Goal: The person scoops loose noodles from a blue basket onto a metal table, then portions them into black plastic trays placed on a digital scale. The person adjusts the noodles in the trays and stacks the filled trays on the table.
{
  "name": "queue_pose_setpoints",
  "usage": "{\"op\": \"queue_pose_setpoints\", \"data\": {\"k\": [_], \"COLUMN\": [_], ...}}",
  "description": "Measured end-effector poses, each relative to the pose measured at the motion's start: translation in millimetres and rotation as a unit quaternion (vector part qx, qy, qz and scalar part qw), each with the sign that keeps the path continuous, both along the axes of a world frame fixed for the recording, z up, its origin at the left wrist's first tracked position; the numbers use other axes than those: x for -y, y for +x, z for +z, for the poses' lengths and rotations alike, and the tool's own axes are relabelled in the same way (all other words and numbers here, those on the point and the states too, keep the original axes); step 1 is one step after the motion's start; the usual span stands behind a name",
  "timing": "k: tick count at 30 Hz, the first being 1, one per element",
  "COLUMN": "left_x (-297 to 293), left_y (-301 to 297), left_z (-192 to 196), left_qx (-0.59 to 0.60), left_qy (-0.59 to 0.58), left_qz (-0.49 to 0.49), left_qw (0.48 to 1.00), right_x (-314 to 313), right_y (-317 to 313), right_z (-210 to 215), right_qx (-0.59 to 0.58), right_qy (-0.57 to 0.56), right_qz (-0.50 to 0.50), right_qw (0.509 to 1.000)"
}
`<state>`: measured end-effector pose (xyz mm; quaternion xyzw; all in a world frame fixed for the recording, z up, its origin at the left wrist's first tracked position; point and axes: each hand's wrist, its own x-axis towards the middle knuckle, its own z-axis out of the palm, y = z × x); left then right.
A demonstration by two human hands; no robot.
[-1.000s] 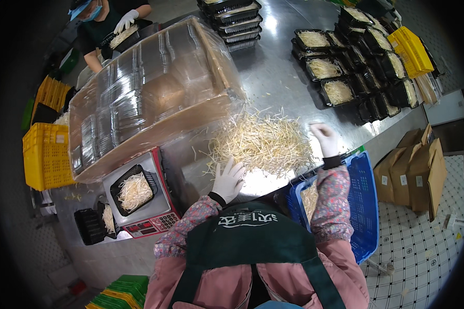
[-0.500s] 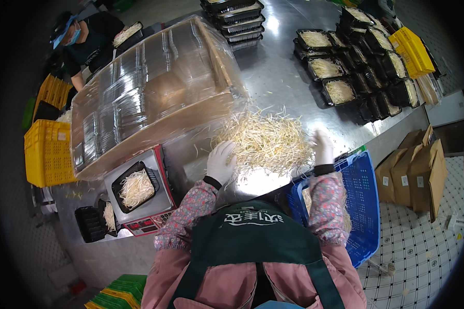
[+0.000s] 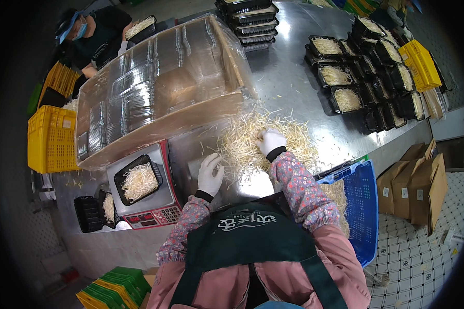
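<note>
1. Head view: a loose heap of pale bean sprouts (image 3: 239, 144) lies spread on the metal tabletop (image 3: 284, 77), in front of the person.
2. The right hand (image 3: 271, 142), in a white glove, reaches into the upper middle of the heap; its fingers bend down among the strands, and I cannot tell whether they are clamped on any.
3. The left hand (image 3: 210, 174), also white-gloved, is just beside the heap's left edge, its thumb standing apart from its loosely bent fingers.
4. Left of that hand, a black tray (image 3: 139, 181) filled with sprouts sits on a scale (image 3: 166, 214) with a red keypad panel.
5. Beyond the scale, a cardboard box (image 3: 191, 125) holds stacked clear plastic pieces under film.
6. Across to the right, filled black trays (image 3: 347, 100) stand close together, some piled up, near a yellow crate (image 3: 420, 64).
7. At the person's right, below the tabletop edge, a blue basket (image 3: 365, 211) contains more sprouts.
8. At upper left, a masked co-worker (image 3: 105, 36) in a dark apron stands behind the box.
</note>
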<state>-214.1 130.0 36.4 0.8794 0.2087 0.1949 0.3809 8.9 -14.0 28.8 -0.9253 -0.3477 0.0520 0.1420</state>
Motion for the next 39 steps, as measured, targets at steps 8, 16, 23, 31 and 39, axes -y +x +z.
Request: {"op": "queue_pose_setpoints", "data": {"k": [8, 16, 23, 31, 39], "left_x": [9, 11, 4, 1, 12], "left_y": [11, 12, -7, -24, -5], "left_z": [5, 2, 4, -11, -24], "left_qx": [0.005, 0.004, 0.009, -0.009, -0.007], "left_qy": [-0.043, -0.037, -0.053, -0.062, -0.060], "left_qz": [-0.009, -0.026, 0.009, 0.022, -0.025], "left_qw": [0.999, 0.999, 0.999, 0.998, 0.998], "right_x": [0, -11, 3, 139, 435], "right_y": [3, -1, 10, 51, 89], "right_z": [-11, -10, 0, 108, 122], "right_qx": [-0.034, 0.051, 0.035, -0.148, -0.156], "right_qy": [0.063, 0.026, 0.090, 0.388, 0.638], "right_qz": [-0.046, -0.003, 0.035, -0.121, -0.358], "right_qw": [0.996, 0.998, 0.995, 0.902, 0.664]}}
